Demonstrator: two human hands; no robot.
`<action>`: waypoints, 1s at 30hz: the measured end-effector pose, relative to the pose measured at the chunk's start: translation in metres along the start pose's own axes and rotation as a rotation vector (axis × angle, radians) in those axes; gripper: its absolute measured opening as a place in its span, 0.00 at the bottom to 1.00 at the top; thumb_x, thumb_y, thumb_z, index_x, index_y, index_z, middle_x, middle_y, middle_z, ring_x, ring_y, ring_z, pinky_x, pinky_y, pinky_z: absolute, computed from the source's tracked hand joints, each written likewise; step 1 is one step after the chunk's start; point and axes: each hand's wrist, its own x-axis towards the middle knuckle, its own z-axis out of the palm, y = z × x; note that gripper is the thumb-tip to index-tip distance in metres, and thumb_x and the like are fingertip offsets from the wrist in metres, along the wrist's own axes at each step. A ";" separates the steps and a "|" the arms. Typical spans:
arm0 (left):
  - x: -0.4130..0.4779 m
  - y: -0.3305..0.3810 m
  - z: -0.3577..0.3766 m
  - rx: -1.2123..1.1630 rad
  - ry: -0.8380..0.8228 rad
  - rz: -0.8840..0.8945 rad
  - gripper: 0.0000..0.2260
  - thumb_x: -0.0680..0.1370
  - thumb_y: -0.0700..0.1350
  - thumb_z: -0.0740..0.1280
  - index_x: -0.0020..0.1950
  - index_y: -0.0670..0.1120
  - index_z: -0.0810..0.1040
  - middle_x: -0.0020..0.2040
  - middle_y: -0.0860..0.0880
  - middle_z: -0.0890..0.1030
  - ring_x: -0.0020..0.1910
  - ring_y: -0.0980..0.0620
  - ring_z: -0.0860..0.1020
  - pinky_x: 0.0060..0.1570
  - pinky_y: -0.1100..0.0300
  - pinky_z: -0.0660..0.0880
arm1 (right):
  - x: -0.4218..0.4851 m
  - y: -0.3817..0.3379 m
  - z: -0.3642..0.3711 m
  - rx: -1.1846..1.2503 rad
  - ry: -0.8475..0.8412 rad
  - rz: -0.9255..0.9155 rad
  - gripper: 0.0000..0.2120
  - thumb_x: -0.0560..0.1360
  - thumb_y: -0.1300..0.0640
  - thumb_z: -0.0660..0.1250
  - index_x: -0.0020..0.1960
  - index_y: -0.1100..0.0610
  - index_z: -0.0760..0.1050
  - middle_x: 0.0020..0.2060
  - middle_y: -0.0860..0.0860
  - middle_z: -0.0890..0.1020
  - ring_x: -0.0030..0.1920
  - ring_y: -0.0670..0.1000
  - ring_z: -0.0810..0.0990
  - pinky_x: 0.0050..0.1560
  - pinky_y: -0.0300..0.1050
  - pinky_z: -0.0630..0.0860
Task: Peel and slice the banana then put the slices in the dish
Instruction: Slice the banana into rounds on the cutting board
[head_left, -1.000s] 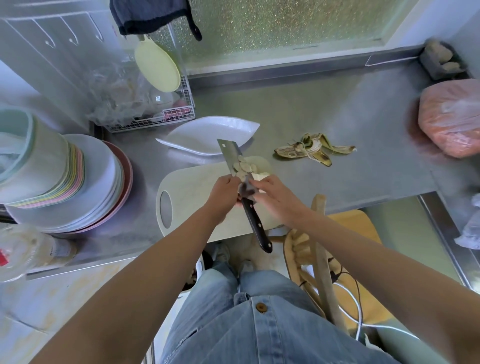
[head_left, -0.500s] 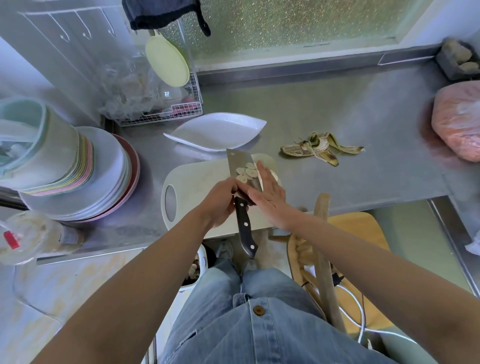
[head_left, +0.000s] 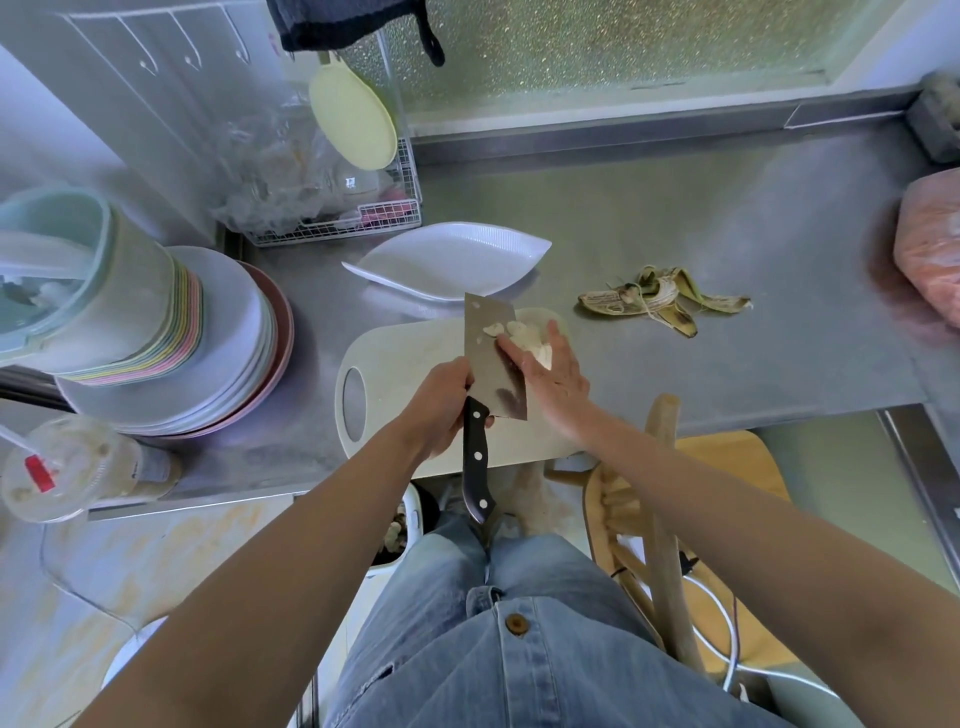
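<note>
Mid-frame: left hand grips cleaver; right hand, now flattened, apparently pushes slices onto blade; dish next.

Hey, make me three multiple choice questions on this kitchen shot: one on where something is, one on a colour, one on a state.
1. The banana peel lies:
A) on the floor
B) on the steel counter, right of the cutting board
C) in a sink

2. The cleaver has a handle that is:
A) red
B) yellow
C) black

3. The white dish is:
A) empty
B) full of slices
C) upside down

Answers:
B: the peel rests on bare steel beside the board.
C: the handle gripped by the left hand is black.
A: the banana slices sit at the cleaver's blade, against the right hand.
</note>
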 end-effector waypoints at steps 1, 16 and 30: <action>0.000 -0.001 -0.002 0.008 0.006 -0.006 0.12 0.76 0.36 0.50 0.39 0.41 0.71 0.34 0.44 0.69 0.31 0.48 0.66 0.30 0.58 0.68 | 0.002 0.004 -0.002 -0.005 -0.009 0.015 0.15 0.81 0.40 0.42 0.66 0.25 0.51 0.76 0.44 0.37 0.76 0.49 0.34 0.73 0.57 0.37; 0.003 0.001 -0.002 0.054 -0.039 -0.007 0.14 0.77 0.37 0.52 0.39 0.41 0.76 0.31 0.44 0.75 0.28 0.50 0.70 0.29 0.58 0.69 | 0.007 -0.008 0.007 -0.288 0.026 -0.236 0.22 0.76 0.36 0.36 0.70 0.27 0.45 0.74 0.45 0.31 0.72 0.46 0.25 0.69 0.52 0.28; 0.007 -0.005 -0.013 0.107 -0.052 0.006 0.08 0.73 0.36 0.52 0.43 0.41 0.70 0.34 0.43 0.68 0.30 0.47 0.67 0.31 0.56 0.72 | 0.028 0.014 -0.006 -0.321 0.055 0.057 0.23 0.80 0.38 0.39 0.75 0.36 0.48 0.74 0.46 0.30 0.72 0.49 0.25 0.70 0.57 0.28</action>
